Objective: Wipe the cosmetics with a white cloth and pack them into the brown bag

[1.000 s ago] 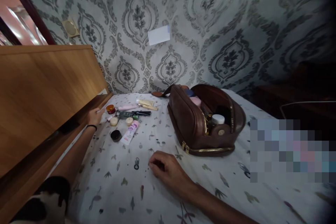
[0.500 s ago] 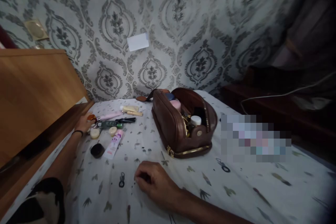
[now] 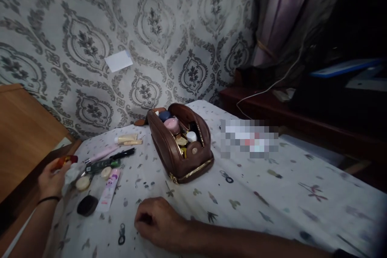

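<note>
At the left edge of the sheet, my left hand (image 3: pixel 52 178) is closed on a small amber bottle (image 3: pixel 66 161). A crumpled whitish piece (image 3: pixel 71 175) lies against its fingers; what it is I cannot tell. Close by are two cream-lidded jars, the nearer jar (image 3: pixel 82 183) beside a dark round jar (image 3: pixel 87 205), a pink-and-white tube (image 3: pixel 109 189) and a green bottle (image 3: pixel 101 165). Resting on the sheet, my right hand (image 3: pixel 161 222) is curled into a loose fist with nothing visible in it. Beyond it stands an unzipped brown toiletry bag (image 3: pixel 165 149) filled with cosmetics.
A black slim tube (image 3: pixel 122 153), a pink tube (image 3: pixel 102 153) and a cream tube (image 3: pixel 126 138) lie farther back. Patterned wallpaper rises behind the printed sheet (image 3: pixel 242 209). A wooden panel (image 3: pixel 27 125) borders the left; a blurred patch and a white cable (image 3: pixel 272 84) are rightward.
My left hand has lifted the amber bottle and drawn it back toward me. The view has turned right, so the bag appears farther left. My right hand stays curled on the sheet.
</note>
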`<state>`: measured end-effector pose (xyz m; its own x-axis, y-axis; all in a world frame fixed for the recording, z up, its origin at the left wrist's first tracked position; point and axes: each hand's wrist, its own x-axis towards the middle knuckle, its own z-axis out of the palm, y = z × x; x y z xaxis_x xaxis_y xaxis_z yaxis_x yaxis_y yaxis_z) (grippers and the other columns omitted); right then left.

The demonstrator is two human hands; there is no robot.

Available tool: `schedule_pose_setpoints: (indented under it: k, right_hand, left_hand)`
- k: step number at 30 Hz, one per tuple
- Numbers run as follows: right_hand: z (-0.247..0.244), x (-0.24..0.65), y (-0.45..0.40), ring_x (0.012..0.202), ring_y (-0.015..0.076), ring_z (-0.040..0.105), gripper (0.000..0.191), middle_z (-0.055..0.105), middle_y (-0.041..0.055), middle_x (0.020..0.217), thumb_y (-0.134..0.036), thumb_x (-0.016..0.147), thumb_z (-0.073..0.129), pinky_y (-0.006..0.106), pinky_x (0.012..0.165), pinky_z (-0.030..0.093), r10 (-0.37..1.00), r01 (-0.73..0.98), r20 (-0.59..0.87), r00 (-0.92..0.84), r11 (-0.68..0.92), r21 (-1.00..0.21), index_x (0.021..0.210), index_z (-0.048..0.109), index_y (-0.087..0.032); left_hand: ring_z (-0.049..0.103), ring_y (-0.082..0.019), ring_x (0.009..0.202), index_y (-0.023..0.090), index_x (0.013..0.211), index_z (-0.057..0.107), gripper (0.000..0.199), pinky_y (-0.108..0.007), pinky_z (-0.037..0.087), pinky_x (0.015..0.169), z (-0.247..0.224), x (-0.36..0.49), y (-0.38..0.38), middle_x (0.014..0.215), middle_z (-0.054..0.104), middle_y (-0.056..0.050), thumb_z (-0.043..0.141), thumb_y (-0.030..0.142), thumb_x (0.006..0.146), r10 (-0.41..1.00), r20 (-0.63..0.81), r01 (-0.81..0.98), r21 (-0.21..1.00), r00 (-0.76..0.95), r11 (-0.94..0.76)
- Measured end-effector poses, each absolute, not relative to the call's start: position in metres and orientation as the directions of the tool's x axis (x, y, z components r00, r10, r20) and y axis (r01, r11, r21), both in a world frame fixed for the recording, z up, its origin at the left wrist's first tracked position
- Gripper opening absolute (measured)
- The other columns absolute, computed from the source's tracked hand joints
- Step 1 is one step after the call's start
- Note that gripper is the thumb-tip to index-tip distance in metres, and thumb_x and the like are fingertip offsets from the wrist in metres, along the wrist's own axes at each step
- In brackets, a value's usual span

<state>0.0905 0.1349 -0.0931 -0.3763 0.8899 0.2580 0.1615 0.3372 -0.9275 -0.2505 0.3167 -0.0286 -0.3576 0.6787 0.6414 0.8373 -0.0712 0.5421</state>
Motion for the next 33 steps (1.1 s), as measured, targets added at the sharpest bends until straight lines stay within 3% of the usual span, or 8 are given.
schedule_pose_setpoints:
  k: [3, 10, 13, 18, 24, 28, 30, 33]
  right_hand:
    - [-0.09, 0.094, 0.133, 0.063, 0.011, 0.055, 0.017, 0.064, -0.0018, 0.076, -0.013, 0.075, 0.064, 0.02, 0.061, 0.043, 0.918, 0.145, 0.231, -0.324, 0.289, -0.946, 0.09, 0.069, -0.018]
    - [-0.094, 0.096, 0.139, 0.092, 0.0184, 0.063, 0.078, 0.054, 0.0124, 0.131, -0.022, 0.073, 0.073, 0.031, 0.073, 0.052, 0.951, 0.089, 0.216, -0.22, 0.24, -0.967, 0.144, 0.038, -0.021]
    - [-0.1, 0.092, 0.146, 0.114, 0.0256, 0.056, 0.076, 0.056, 0.012, 0.13, -0.023, 0.068, 0.077, 0.039, 0.094, 0.048, 0.953, 0.064, 0.281, -0.118, 0.289, -0.955, 0.137, 0.045, -0.019]
    - [-0.099, 0.092, 0.15, 0.1, 0.0229, 0.059, 0.047, 0.064, 0.005, 0.106, -0.016, 0.068, 0.073, 0.038, 0.092, 0.047, 0.963, 0.058, 0.253, -0.097, 0.259, -0.964, 0.113, 0.058, -0.019]
    - [-0.092, 0.095, 0.149, 0.1, 0.0218, 0.061, 0.049, 0.065, 0.0025, 0.104, -0.017, 0.064, 0.079, 0.035, 0.091, 0.047, 0.976, 0.06, 0.177, -0.13, 0.186, -0.981, 0.108, 0.058, -0.02]
    - [-0.094, 0.093, 0.148, 0.1, 0.0225, 0.061, 0.052, 0.066, 0.0029, 0.106, -0.017, 0.064, 0.078, 0.037, 0.092, 0.048, 0.97, 0.141, 0.202, -0.135, 0.221, -0.965, 0.111, 0.059, -0.022]
    - [-0.098, 0.091, 0.146, 0.095, 0.0227, 0.062, 0.049, 0.066, 0.0034, 0.102, -0.017, 0.064, 0.077, 0.036, 0.088, 0.05, 0.962, 0.16, 0.222, -0.158, 0.246, -0.956, 0.109, 0.059, -0.021]
    - [-0.105, 0.09, 0.143, 0.092, 0.0226, 0.062, 0.028, 0.066, 0.004, 0.096, -0.015, 0.069, 0.069, 0.036, 0.086, 0.051, 0.944, 0.167, 0.277, -0.177, 0.306, -0.937, 0.096, 0.06, -0.02]
  left_hand:
    - [0.067, -0.023, 0.09, 0.03, 0.1, 0.066, 0.046, -0.04, 0.056, 0.085, -0.016, -0.213, 0.28, 0.095, 0.073, 0.005, 0.071, 0.058, 0.063, 0.802, 0.467, 0.68, 0.725, -0.373, -0.107]
    - [0.06, -0.028, 0.115, 0.022, 0.122, 0.065, 0.056, -0.041, 0.046, 0.103, -0.02, -0.102, 0.197, 0.126, 0.066, -0.01, 0.069, 0.053, 0.076, 0.888, 0.305, 0.635, 0.621, 0.344, -0.459]
    - [0.062, -0.025, 0.109, 0.022, 0.123, 0.065, 0.048, -0.038, 0.049, 0.098, -0.032, -0.076, 0.183, 0.117, 0.067, -0.01, 0.07, 0.046, 0.081, 0.801, 0.27, 0.524, 0.638, 0.534, -0.565]
    - [0.063, -0.025, 0.105, 0.022, 0.123, 0.066, 0.054, -0.035, 0.051, 0.092, -0.048, -0.074, 0.179, 0.114, 0.067, -0.01, 0.074, 0.05, 0.078, 0.796, 0.263, 0.435, 0.723, 0.545, -0.536]
    - [0.062, -0.018, 0.075, 0.018, 0.086, 0.07, 0.027, -0.028, 0.051, 0.072, -0.053, -0.096, 0.185, 0.079, 0.068, -0.003, 0.067, 0.044, 0.082, 0.912, 0.379, 0.505, 0.763, 0.158, -0.404]
    - [0.062, -0.018, 0.085, 0.019, 0.087, 0.065, 0.022, -0.029, 0.05, 0.079, -0.043, -0.085, 0.171, 0.087, 0.068, -0.003, 0.054, 0.037, 0.092, 0.819, 0.566, 0.544, 0.717, -0.088, -0.437]
    - [0.062, -0.019, 0.095, 0.02, 0.094, 0.064, 0.019, -0.032, 0.05, 0.087, -0.041, -0.072, 0.16, 0.097, 0.068, -0.005, 0.05, 0.032, 0.095, 0.775, 0.631, 0.54, 0.637, 0.045, -0.55]
    - [0.058, -0.025, 0.115, 0.023, 0.113, 0.065, 0.025, -0.04, 0.047, 0.099, -0.047, -0.052, 0.147, 0.118, 0.066, -0.01, 0.051, 0.024, 0.093, 0.629, 0.595, 0.453, 0.44, 0.499, -0.775]
